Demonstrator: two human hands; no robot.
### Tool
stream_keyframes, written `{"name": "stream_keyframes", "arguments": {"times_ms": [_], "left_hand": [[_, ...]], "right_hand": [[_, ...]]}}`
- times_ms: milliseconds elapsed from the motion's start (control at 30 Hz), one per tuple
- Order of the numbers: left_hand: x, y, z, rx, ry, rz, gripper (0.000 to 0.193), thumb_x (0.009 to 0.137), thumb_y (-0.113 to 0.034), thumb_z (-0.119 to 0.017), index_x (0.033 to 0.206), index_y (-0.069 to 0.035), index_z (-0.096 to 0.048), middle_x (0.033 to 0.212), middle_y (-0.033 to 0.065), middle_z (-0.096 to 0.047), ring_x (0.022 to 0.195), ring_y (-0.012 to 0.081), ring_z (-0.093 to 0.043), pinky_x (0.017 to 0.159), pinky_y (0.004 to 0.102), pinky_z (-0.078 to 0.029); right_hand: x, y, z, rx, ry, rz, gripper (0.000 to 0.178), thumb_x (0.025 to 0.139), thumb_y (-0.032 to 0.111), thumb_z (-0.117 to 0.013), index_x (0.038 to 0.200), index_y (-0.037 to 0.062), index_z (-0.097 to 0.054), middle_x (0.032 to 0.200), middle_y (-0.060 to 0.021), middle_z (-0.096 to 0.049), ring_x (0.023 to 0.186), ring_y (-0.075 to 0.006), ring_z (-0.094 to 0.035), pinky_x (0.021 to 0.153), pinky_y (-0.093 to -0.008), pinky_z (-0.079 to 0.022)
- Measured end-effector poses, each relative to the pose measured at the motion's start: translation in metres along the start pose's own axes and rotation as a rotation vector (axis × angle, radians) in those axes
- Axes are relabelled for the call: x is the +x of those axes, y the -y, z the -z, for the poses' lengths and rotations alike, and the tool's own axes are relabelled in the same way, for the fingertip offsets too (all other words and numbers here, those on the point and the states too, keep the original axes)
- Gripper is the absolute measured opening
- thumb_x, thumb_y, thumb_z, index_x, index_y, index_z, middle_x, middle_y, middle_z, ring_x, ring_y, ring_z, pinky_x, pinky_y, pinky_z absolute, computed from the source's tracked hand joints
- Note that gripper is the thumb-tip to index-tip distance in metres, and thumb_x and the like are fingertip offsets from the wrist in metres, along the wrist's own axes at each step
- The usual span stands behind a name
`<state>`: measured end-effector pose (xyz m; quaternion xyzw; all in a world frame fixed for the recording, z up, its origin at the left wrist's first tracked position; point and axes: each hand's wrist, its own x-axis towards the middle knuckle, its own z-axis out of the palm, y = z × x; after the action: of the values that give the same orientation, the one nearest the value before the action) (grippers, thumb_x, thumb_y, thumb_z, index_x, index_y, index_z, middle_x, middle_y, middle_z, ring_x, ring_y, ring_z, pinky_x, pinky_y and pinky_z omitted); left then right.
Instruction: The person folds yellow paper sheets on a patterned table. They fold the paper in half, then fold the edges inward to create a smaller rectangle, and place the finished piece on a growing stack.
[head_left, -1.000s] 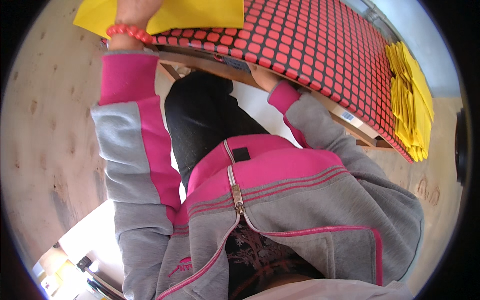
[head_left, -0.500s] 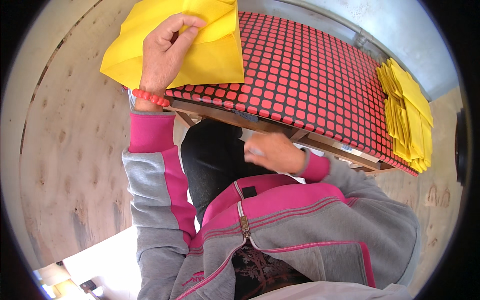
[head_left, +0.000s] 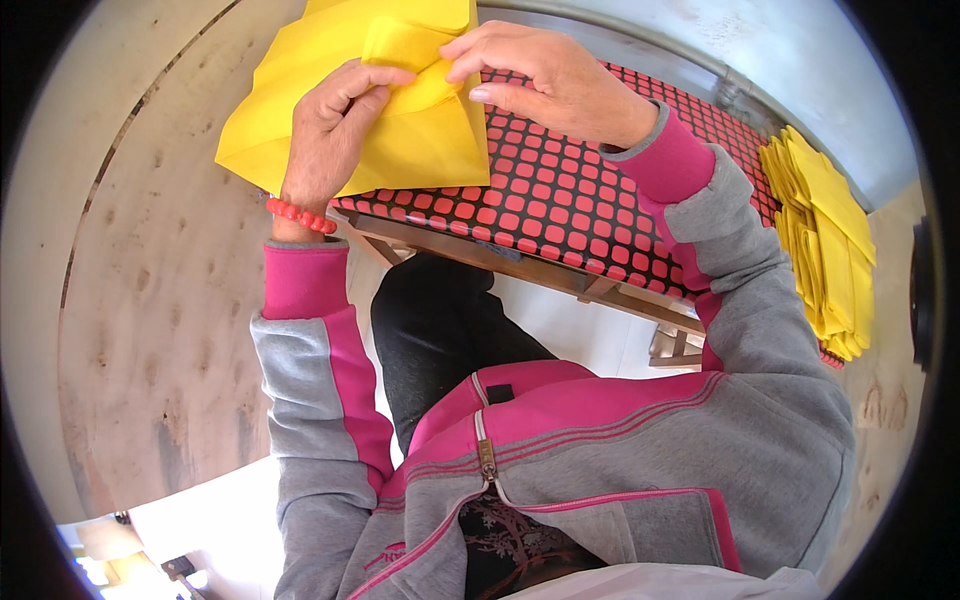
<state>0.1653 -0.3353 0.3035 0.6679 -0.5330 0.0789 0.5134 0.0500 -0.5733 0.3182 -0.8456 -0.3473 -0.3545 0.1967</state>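
Note:
A stack of flat yellow fabric bags [head_left: 400,150] lies at the table's left end, the top one with a folded-up flap [head_left: 398,42]. My left hand [head_left: 335,118], with a red bead bracelet [head_left: 300,216] at the wrist, pinches the top yellow bag just below that flap. From the right, my right hand [head_left: 560,85] reaches over the table. Its fingertips are at the flap's right end, and its thumb stands apart from the fingers. Whether those fingertips press on the fabric is hard to tell.
Red rounded squares on black pattern the table cover [head_left: 560,190]. Several folded yellow bags [head_left: 825,240] are piled at its right end. A wooden board [head_left: 170,330] stands on the left, and a pipe [head_left: 640,35] runs along the wall behind. My knee [head_left: 430,310] is close to the table's front edge.
My right hand has risen from my lap, in front of the table, to the yellow flap. My left hand keeps its pinch in nearly the same place.

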Motion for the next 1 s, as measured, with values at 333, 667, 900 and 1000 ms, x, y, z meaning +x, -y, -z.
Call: {"name": "stream_keyframes", "arguments": {"times_ms": [333, 667, 900, 1000], "left_hand": [[-0.001, -0.004, 0.004, -0.015, 0.030, 0.091, 0.016, 0.090, -0.008, -0.065, 0.103, -0.004, -0.072, 0.086, -0.0025, -0.058, 0.070, 0.0084, -0.041, 0.064, 0.0240, -0.035], [-0.001, 0.000, -0.003, -0.019, -0.030, 0.047, 0.007, 0.089, -0.006, -0.071, 0.095, -0.003, -0.068, 0.081, -0.0053, -0.054, 0.068, 0.0039, -0.040, 0.059, 0.0215, -0.032], [-0.002, 0.004, -0.002, -0.100, -0.084, 0.127, 0.010, 0.093, -0.009, -0.071, 0.090, -0.004, -0.064, 0.072, -0.0095, -0.048, 0.065, 0.0016, -0.038, 0.057, 0.0202, -0.031], [-0.001, 0.004, -0.002, -0.073, -0.086, 0.107, 0.010, 0.093, -0.010, -0.071, 0.090, -0.004, -0.064, 0.072, -0.0095, -0.048, 0.065, 0.0013, -0.037, 0.057, 0.0199, -0.030]], "right_hand": [[0.001, -0.016, -0.016, 0.025, -0.055, -0.081, 0.020, 0.096, 0.023, -0.060, 0.103, 0.0050, -0.066, 0.106, -0.0111, -0.070, 0.097, -0.0314, -0.067, 0.085, -0.0412, -0.052], [-0.002, -0.013, -0.025, 0.082, -0.164, -0.133, 0.019, 0.093, 0.023, -0.066, 0.099, 0.0046, -0.066, 0.100, -0.0108, -0.071, 0.094, -0.0303, -0.068, 0.083, -0.0400, -0.052], [-0.003, -0.010, -0.019, 0.025, -0.152, -0.098, 0.014, 0.093, 0.019, -0.067, 0.097, 0.0054, -0.065, 0.104, -0.0117, -0.070, 0.100, -0.0304, -0.067, 0.086, -0.0400, -0.052], [-0.002, -0.013, -0.022, 0.000, -0.161, -0.023, 0.014, 0.093, 0.019, -0.066, 0.095, 0.0052, -0.064, 0.107, -0.0126, -0.069, 0.105, -0.0310, -0.066, 0.089, -0.0406, -0.051]]}}
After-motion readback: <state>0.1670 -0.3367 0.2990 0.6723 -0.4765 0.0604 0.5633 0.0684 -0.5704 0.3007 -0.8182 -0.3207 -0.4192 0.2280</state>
